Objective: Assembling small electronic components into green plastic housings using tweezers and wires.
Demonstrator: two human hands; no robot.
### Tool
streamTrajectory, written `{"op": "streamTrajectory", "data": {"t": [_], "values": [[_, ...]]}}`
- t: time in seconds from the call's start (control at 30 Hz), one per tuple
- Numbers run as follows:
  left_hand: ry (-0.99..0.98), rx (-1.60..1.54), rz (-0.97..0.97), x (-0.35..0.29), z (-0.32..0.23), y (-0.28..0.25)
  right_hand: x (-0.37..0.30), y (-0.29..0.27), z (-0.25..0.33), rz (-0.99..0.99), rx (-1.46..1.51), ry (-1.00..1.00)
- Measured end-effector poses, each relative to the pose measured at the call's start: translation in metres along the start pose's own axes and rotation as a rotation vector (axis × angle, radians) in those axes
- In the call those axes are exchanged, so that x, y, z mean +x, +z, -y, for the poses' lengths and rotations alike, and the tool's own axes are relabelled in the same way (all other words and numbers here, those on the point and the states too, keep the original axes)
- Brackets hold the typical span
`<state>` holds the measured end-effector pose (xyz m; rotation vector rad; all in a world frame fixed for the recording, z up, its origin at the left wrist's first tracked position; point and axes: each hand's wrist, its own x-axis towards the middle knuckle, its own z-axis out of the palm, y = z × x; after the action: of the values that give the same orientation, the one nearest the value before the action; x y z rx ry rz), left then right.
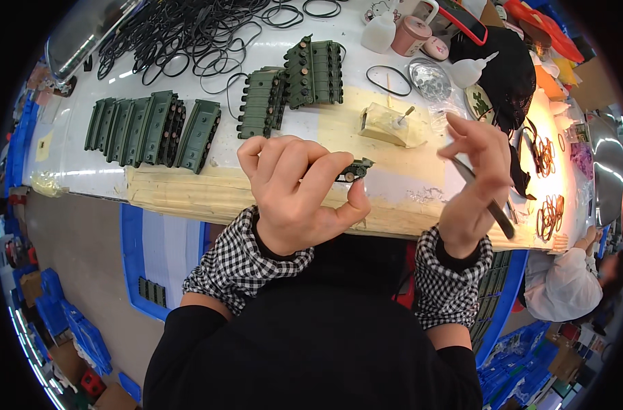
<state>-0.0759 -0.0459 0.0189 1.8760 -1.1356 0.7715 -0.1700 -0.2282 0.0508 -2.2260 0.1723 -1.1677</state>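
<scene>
Between thumb and forefinger my left hand (pixel 291 188) pinches a small dark green model vehicle part (pixel 356 168) with brownish wheels along its lower side. Held up to the right, apart from that part, my right hand (pixel 479 171) grips a pair of metal tweezers (pixel 504 222) that slants down past the wrist. Its fingers are slightly blurred, and the tweezer tips are hard to make out. Behind my hands, a yellowish block (pixel 386 126) with a thin rod sticking up rests on the table.
Rows of green vehicle parts (pixel 137 130) stand at left, with stacked wheeled ones (pixel 315 74) farther back. A tangle of black loops (pixel 181 31) covers the far left. A white squeeze bottle (pixel 470 70) stands near a black cloth (pixel 506 75). Blue trays (pixel 130 256) flank me; a person (pixel 564 287) sits at right.
</scene>
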Motion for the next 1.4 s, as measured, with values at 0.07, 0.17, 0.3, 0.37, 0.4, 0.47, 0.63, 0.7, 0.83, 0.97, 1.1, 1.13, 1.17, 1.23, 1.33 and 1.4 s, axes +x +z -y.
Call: {"op": "streamTrajectory", "data": {"t": [0.07, 0.17, 0.3, 0.37, 0.4, 0.47, 0.63, 0.7, 0.83, 0.97, 1.1, 1.13, 1.17, 1.23, 1.33, 1.4], "values": [[0.009, 0.006, 0.017, -0.002, 0.000, 0.000, 0.001, -0.019, 0.027, 0.196, -0.019, 0.210], [0.028, 0.002, 0.023, -0.002, 0.000, 0.000, -0.004, -0.032, 0.043, 0.344, 0.129, 0.334], [0.046, -0.006, 0.017, -0.002, -0.001, 0.002, -0.008, -0.027, 0.047, 0.343, 0.229, 0.307], [0.049, -0.005, 0.022, -0.002, -0.001, 0.002, -0.011, -0.026, 0.048, 0.359, 0.265, 0.333], [0.050, -0.005, 0.024, -0.001, -0.001, 0.001, -0.012, -0.024, 0.046, 0.368, 0.267, 0.312], [0.054, 0.001, 0.023, -0.001, -0.001, 0.001, -0.010, -0.023, 0.043, 0.377, 0.282, 0.236], [0.057, 0.004, 0.021, 0.000, -0.001, 0.000, -0.009, -0.020, 0.038, 0.361, 0.320, 0.152], [0.056, -0.001, 0.023, 0.000, -0.001, 0.000, -0.008, -0.019, 0.038, 0.370, 0.308, 0.153], [0.049, -0.001, 0.028, 0.001, -0.002, -0.001, -0.008, -0.017, 0.039, 0.369, 0.303, 0.169], [0.047, 0.003, 0.032, 0.001, -0.002, -0.001, -0.008, -0.017, 0.039, 0.378, 0.306, 0.195], [0.046, 0.006, 0.041, 0.001, -0.004, 0.000, -0.009, -0.016, 0.039, 0.365, 0.319, 0.236], [0.048, 0.008, 0.047, 0.001, -0.004, 0.000, -0.009, -0.016, 0.039, 0.360, 0.323, 0.248], [0.050, 0.009, 0.052, 0.001, -0.003, 0.000, -0.009, -0.016, 0.039, 0.360, 0.328, 0.275], [0.051, 0.018, 0.062, 0.000, -0.004, 0.000, -0.010, -0.015, 0.040, 0.365, 0.343, 0.331], [0.054, 0.030, 0.079, -0.001, -0.004, 0.000, -0.010, -0.014, 0.042, 0.374, 0.336, 0.368], [0.061, 0.041, 0.097, -0.002, -0.003, 0.000, -0.008, -0.014, 0.042, 0.398, 0.315, 0.344]]}}
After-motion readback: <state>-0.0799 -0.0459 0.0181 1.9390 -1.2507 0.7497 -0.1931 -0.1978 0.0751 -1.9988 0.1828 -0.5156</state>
